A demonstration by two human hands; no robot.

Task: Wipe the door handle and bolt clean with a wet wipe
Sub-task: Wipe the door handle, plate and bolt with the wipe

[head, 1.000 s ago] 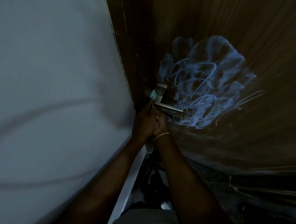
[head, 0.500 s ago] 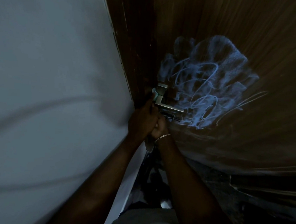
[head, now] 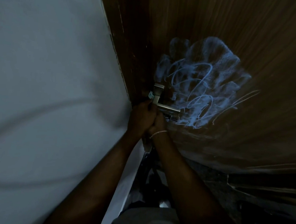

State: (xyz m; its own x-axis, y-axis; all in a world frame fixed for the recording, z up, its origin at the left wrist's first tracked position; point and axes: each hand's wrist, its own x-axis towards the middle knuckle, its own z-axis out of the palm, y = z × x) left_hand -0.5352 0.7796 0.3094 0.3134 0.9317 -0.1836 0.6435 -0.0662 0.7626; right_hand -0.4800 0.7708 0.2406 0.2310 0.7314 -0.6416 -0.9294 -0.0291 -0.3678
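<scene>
The brown door (head: pixel 237 30) fills the upper right, with a pale wall (head: pixel 49 87) at its 9 o'clock and a blue scribble (head: pixel 204 77) across its middle. The handle (head: pixel 168 109) sits at the scribble's 7 o'clock. It is L-shaped: its neck runs from 12 to 6, and its lever then points toward 3 to 4 o'clock. The left hand (head: pixel 140 117) lies at the neck's 7 o'clock, fingers curled and apparently pinching the wipe (head: pixel 151 95) against the neck's left side. The right hand (head: pixel 157 123) touches it at its 3 o'clock, just under the lever; it looks curled, but I cannot tell what it holds. The bolt (head: pixel 171 118) seems to lie just below the lever, at the right hand's 2 o'clock. I judge the wipe must travel toward 4 o'clock along the lever, then down to the bolt.
</scene>
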